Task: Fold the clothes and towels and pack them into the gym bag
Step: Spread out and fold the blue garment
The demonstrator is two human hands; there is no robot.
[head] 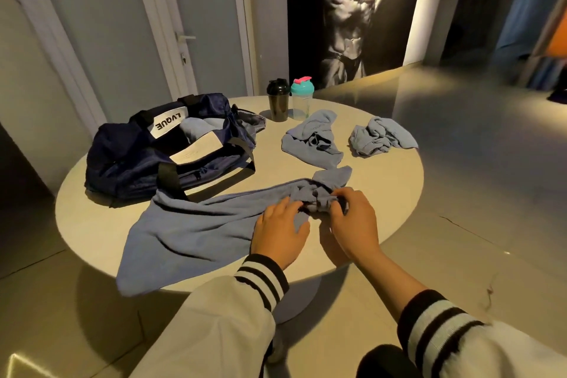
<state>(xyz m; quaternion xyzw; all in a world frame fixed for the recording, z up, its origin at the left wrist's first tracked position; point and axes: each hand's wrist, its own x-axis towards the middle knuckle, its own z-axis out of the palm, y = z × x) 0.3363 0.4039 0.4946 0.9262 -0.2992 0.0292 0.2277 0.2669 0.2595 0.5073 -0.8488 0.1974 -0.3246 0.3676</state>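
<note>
A large blue towel (pixel 196 230) lies spread across the near side of the round table (pixel 383 193), one corner hanging over the front edge. Its right end is bunched up. My left hand (pixel 280 232) rests on the towel just left of the bunch, fingers bent onto the cloth. My right hand (pixel 349 218) grips the bunched end with curled fingers. Two more crumpled blue cloths lie farther back, one (pixel 313 141) in the middle and one (pixel 380 136) at the right. The navy gym bag (pixel 129 159) sits open at the left with blue cloth inside.
A black shaker bottle (pixel 278 100) and a clear bottle with a teal lid (pixel 301 98) stand at the table's far edge. A bag strap (pixel 168 178) lies over the towel's left end. Doors and a dark wall poster stand behind the table.
</note>
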